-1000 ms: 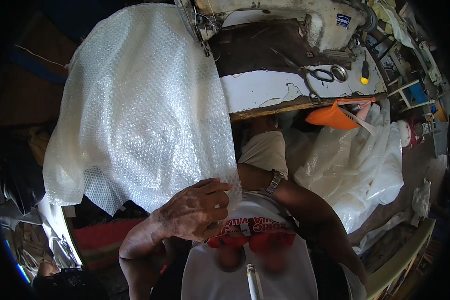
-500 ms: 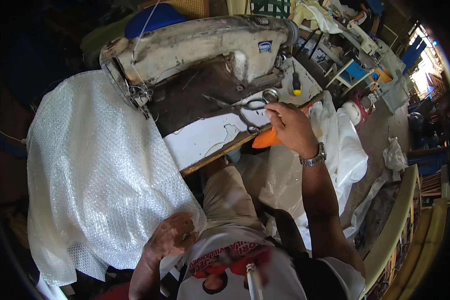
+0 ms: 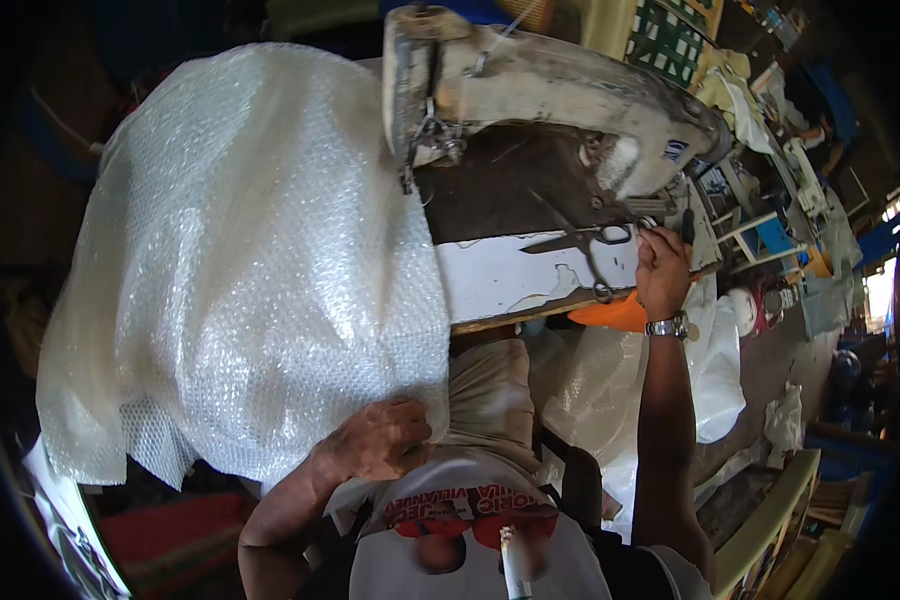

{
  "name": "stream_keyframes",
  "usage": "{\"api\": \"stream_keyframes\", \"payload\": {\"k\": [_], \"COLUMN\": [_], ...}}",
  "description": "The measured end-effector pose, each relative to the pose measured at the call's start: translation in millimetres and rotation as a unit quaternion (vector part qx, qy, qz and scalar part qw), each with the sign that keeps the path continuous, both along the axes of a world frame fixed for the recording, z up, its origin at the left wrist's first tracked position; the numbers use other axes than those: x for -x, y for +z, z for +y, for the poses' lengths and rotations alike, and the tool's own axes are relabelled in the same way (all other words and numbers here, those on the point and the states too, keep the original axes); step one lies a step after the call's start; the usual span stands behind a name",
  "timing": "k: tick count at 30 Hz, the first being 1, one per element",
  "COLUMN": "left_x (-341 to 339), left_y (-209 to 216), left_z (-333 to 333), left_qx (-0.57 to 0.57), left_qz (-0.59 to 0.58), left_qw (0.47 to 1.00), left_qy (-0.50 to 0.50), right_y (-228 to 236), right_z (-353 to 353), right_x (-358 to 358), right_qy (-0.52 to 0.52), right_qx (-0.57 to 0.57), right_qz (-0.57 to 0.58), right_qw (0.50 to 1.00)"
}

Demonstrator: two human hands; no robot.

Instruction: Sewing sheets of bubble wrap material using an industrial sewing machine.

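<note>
head view, looking down, perhaps tilted

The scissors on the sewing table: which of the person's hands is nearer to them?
Right. The right hand touches the scissors at their handles; the left hand grips the bubble wrap far below.

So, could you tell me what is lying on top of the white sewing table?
A sewing machine, scissors by the right hand, and bubble wrap over its left end, held by the left hand; beneath the wrap is hidden.
</note>
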State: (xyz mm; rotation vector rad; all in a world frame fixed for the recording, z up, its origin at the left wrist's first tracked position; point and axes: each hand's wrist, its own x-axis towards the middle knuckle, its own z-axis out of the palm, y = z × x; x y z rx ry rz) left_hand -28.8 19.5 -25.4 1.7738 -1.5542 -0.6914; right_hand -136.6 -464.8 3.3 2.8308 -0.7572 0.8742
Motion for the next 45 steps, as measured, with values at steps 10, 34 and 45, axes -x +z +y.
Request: {"api": "stream_keyframes", "payload": {"k": [10, 34, 45], "left_x": [11, -171, -298], "left_y": [42, 105, 62], "left_z": [22, -100, -167], "left_qx": [0.024, 0.064, -0.02], "left_qz": [0.148, -0.151, -0.249], "left_qw": [0.986, 0.957, 0.951], "left_qy": [-0.074, 0.24, 0.182], "right_y": [32, -35, 13], "right_z": [166, 224, 207], "right_x": [-127, -57, -76], "right_qy": [0.42, 0.381, 0.486], "right_qx": [-0.17, -0.032, -0.109], "right_qz": [0.033, -0.045, 0.041], "right_qw": [0.891, 0.923, 0.866]}}
